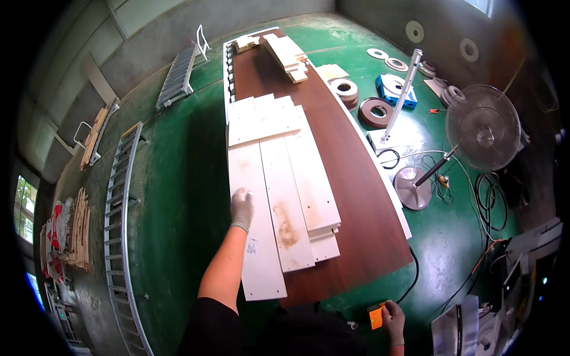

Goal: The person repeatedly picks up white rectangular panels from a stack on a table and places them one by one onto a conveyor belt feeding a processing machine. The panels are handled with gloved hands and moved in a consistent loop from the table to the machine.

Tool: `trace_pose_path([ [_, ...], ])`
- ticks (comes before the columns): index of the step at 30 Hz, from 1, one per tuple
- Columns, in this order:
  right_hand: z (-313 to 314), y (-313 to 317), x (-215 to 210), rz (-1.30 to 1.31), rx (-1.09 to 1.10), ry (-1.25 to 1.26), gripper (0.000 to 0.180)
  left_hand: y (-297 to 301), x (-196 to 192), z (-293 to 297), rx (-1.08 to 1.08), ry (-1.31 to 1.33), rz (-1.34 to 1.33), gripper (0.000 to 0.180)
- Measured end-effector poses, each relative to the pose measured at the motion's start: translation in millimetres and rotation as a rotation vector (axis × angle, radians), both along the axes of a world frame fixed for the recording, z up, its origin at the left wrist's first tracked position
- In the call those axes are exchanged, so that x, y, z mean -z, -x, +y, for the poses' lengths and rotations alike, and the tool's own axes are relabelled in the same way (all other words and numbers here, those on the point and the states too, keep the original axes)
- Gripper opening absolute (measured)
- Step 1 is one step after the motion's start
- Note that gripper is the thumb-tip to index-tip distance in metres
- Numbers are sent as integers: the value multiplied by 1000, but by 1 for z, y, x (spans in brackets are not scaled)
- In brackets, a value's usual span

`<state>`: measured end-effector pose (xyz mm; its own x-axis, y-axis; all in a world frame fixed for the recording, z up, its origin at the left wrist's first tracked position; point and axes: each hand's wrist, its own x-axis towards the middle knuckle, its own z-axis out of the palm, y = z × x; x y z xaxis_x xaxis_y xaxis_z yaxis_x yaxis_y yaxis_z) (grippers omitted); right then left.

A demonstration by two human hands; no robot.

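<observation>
Several white boards (pixel 304 178) with drilled holes lie stacked on a brown tabletop (pixel 350 196). My left hand (pixel 241 207), in a pale glove, rests on the leftmost long board (pixel 259 261), near its left edge, with its fingers stretched out. Beside that board lies another white board (pixel 288 231) with a brown smudge. A shorter white board (pixel 261 121) lies crosswise over the far part of the stack. At the lower right, past the near end of the table, my gloved right hand (pixel 393 323) is closed on a flat orange-and-black object (pixel 376 317); its kind is unclear.
More pale boards (pixel 285 53) lie at the table's far end. To the right stand a pedestal fan (pixel 484 127), rolls of edge band (pixel 375 111), and cables (pixel 490 202) on the green floor. A roller conveyor (pixel 117 237) runs along the left, and machine panels (pixel 463 326) are at lower right.
</observation>
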<state>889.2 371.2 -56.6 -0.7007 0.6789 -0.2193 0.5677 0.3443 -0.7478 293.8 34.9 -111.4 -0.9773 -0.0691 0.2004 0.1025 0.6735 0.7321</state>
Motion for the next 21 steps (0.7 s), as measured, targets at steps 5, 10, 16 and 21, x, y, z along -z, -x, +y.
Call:
trace_pose_path([
  [5,-25,10,23,-313,-133,78,37,158,53,-76,-242,-143,-260,52],
  [10,-49,-34,0,-630,-71,276,46,236,33,-3,-213,-303,-140,51],
  [16,-38,-105,-6,-637,57,211,43,297,21,12,-317,30,-329,60],
  [21,-22,-50,-11,-736,51,178,41,311,59,-44,-55,-355,-145,47],
])
